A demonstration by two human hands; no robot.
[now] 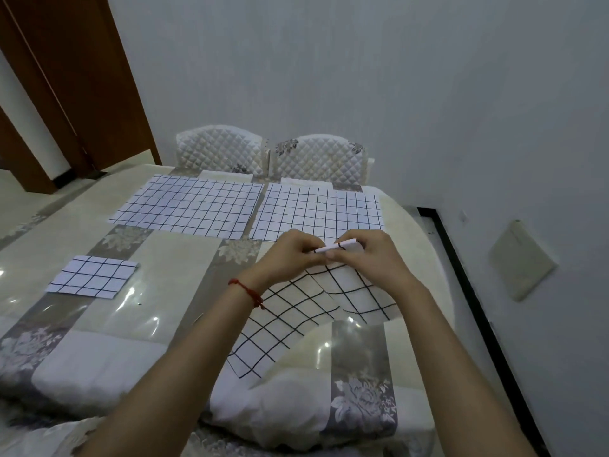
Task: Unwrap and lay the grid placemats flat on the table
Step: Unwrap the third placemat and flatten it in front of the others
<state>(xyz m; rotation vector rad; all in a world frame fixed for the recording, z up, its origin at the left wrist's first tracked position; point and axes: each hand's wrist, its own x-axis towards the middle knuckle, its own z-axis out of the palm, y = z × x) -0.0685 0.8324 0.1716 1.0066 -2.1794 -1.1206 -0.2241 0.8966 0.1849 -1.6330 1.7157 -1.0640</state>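
Note:
Both hands hold one white grid placemat (283, 321) above the table, its top edge still folded over between them. My left hand (291, 255) pinches that folded edge on the left, and my right hand (369, 255) pinches it on the right. The rest of the mat hangs down toward me, partly unfolded and creased. Two grid placemats lie flat side by side at the far end of the table, one on the left (191, 204) and one on the right (319, 212). A smaller folded grid placemat (94, 276) lies on the left of the table.
The table (158, 268) has a glossy clear cover over a beige and grey floral cloth. Two quilted white chairs (273, 156) stand at its far edge against the wall. A brown door frame (82, 87) stands at the far left.

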